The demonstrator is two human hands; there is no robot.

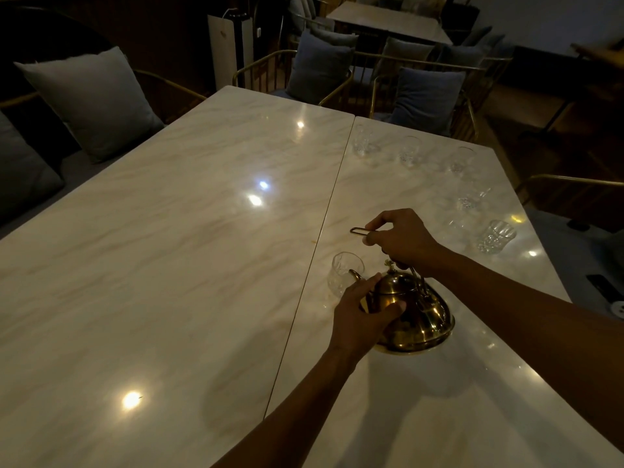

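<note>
In the head view, a brass teapot (422, 319) is seen on the right-hand slab of a pale marble table (169, 231), close to the seam between the slabs. Whether it sits flat or is tipped cannot be told. Its lid (395, 282) is in place, so its contents are hidden. The left hand (358, 315) is curled round the teapot's body on the spout side, with the thumb pressed against the metal. The right hand (403, 239) is closed over the wire handle (416, 278), and a thin loop of it sticks out past the fingers. The spout (354, 274) is held at a clear cut glass (341, 282) just beside the teapot; whether anything is in that glass cannot be told in the dim light. More glasses (496, 236) are spaced along the table's far and right edges, each looking clear right through. Grey cushions (91, 99) are propped on the seats behind.
</note>
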